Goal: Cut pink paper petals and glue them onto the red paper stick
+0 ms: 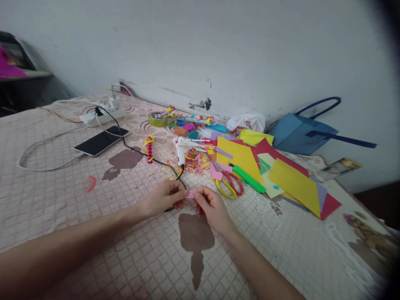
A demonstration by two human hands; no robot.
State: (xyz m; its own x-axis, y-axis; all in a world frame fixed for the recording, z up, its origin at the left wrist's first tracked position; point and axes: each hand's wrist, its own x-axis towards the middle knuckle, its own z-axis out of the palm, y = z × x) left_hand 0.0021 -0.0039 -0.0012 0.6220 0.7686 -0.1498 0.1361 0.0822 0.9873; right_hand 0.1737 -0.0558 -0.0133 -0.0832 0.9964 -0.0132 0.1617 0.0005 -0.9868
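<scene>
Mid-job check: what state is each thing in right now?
Left hand: pinching the pink paper strip
Right hand: pinching its other end
Pink paper strip: spanning both hands
White glue gun: corded, heat unclear
Scissors: lying unheld
Green utility knife: unheld, blade state unclear
Touchscreen device: screen dark, cable plugged in
Power strip: plugs inserted
Tape roll: lying flat

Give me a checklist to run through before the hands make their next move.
1. Pink paper strip held by left hand and right hand: ok.
2. Glue gun set down, not in hand: ok.
3. Glue gun heated: cannot tell.
4. Black cord away from the left hand: not ok, it runs close behind it.
5. Red-handled scissors apart from the right hand: ok.
6. Paper scraps away from the glue gun: not ok.
</scene>
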